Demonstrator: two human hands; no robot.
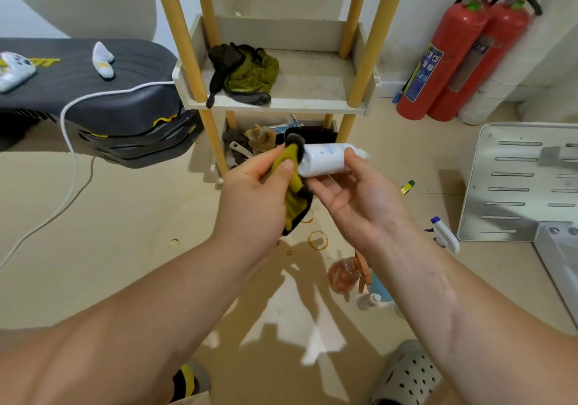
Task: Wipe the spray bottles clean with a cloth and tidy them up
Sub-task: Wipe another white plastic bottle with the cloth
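"White bottle (323,162), where is it?"

"In the air in front of the wooden shelf rack (281,104), lying on its side with its long axis running left to right. The right hand (353,198) cradles it, fingers curled beneath the body and thumb on top near the neck."

"And the cloth?"

"The yellow-and-black cloth (294,171) is pinched between thumb and fingers of the left hand (259,192) and pressed to the bottle's base, which points left. The left hand is nearer that end, so the wipe would probably run rightward."

"The spray head?"

"Blurred past the right thumb; possibly just a cap. An orange bottle (344,274) and a trigger sprayer (445,234) lie on the floor."
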